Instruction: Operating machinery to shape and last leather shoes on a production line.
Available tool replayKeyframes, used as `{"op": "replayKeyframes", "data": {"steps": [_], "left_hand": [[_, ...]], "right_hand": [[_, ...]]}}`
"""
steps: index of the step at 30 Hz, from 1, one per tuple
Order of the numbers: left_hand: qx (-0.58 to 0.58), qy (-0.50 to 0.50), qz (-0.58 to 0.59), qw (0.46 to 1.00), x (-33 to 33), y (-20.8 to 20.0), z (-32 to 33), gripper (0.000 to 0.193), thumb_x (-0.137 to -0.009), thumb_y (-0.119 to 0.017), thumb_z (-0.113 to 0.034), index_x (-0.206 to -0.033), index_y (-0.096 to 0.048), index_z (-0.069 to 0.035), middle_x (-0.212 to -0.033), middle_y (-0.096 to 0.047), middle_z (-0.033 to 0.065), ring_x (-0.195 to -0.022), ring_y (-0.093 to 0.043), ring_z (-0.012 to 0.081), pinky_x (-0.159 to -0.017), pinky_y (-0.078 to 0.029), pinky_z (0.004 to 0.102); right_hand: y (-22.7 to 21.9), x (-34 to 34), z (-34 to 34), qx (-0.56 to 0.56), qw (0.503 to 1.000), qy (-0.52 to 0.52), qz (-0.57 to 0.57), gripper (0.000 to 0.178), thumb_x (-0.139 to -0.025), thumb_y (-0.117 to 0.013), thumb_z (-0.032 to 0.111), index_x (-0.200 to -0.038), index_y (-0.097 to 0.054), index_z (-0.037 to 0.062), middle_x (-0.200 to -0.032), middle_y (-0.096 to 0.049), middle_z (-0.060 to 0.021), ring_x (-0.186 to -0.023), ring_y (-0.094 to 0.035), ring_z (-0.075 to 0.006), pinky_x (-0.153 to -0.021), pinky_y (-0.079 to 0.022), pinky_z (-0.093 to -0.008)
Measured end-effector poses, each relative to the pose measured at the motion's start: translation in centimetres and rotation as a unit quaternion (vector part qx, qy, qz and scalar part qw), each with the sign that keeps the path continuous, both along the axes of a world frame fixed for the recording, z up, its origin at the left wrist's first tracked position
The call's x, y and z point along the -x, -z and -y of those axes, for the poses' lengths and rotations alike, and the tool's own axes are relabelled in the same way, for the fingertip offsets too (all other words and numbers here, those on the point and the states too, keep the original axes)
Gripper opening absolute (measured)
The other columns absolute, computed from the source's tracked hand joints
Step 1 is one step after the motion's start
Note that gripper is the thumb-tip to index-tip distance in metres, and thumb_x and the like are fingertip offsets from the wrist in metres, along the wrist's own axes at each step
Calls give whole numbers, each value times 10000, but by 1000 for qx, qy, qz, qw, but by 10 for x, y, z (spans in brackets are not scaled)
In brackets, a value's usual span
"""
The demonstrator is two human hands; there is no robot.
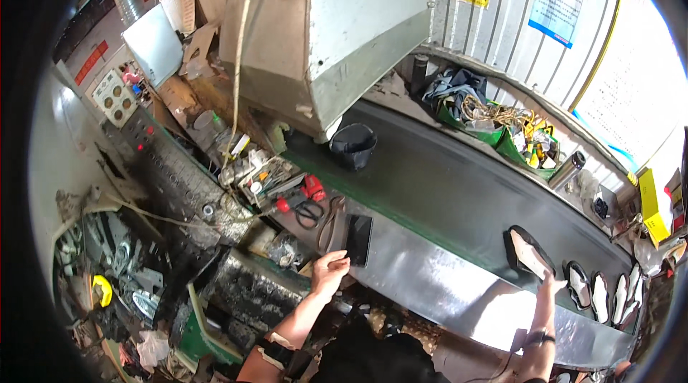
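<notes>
My right hand (549, 285) grips the heel end of a black shoe with a pale insole (529, 252), tilted over the right part of a dark conveyor belt (430, 168). My left hand (330, 273) is loosely closed at the metal ledge (423, 261), beside the lower left corner of a black phone (358, 240). Whatever its curled fingers may hold is hidden. Several more black shoes with pale insoles (600, 297) stand in a row on the belt, right of my right hand.
Black-handled scissors (309, 214), pliers (331, 219) and a red tool (312, 187) lie left of the phone. A black bucket (352, 145) stands by the large metal hood (344, 39). Green bins (527, 146) of scraps and a steel flask (568, 169) line the far side.
</notes>
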State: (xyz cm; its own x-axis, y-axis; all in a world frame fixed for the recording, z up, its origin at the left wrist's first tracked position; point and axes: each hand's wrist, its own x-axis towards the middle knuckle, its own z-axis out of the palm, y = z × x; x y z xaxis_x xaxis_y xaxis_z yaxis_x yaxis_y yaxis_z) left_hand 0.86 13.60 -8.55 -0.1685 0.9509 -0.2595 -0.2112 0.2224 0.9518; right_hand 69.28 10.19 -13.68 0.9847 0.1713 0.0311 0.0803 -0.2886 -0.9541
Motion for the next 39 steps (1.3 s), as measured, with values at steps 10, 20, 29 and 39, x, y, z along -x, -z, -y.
{"op": "replayKeyframes", "data": {"steps": [10, 20, 29, 39], "left_hand": [[-122, 122, -538, 825, 18, -8, -287, 771, -737, -780, -74, -1445, -474, -43, -1314, -602, 187, -1192, -593, 332, -1068, -453, 453], [-166, 458, -247, 838, -54, -59, -413, 448, -844, -793, -223, -1220, -692, 0, -1076, -765, 118, -954, -719, 190, -896, -533, 316], [53, -16, -539, 841, 134, 90, -488, 969, -771, -824, -237, -1584, -307, -138, -1511, -467, 244, -1364, -480, 418, -1129, -401, 485], [-356, 149, -592, 708, 9, -24, -310, 503, -612, -724, 67, -1086, -738, -99, -1415, -460, 176, -1271, -442, 424, -1060, -421, 511]], "right_hand": [[-57, 282, -12, 12, 873, -413, -259, 409, -1014, -625, 253, -1346, -611, 14, -1126, -701, -172, -912, -730, -239, -862, -599, -360], [-95, 369, -110, -72, 776, -358, -514, 877, -983, -678, 136, -1635, -104, 257, -1379, -571, -174, -1259, -567, -298, -1049, -475, -565], [-98, 360, -101, -160, 679, -304, -648, 620, -968, -693, 200, -1508, -391, 250, -1339, -570, -23, -1266, -536, -231, -1143, -301, -639], [-79, 339, 2, -272, 700, -285, -595, 932, -925, -731, 99, -1617, -110, 173, -1455, -495, -110, -1286, -551, -304, -1106, -366, -671]]}}
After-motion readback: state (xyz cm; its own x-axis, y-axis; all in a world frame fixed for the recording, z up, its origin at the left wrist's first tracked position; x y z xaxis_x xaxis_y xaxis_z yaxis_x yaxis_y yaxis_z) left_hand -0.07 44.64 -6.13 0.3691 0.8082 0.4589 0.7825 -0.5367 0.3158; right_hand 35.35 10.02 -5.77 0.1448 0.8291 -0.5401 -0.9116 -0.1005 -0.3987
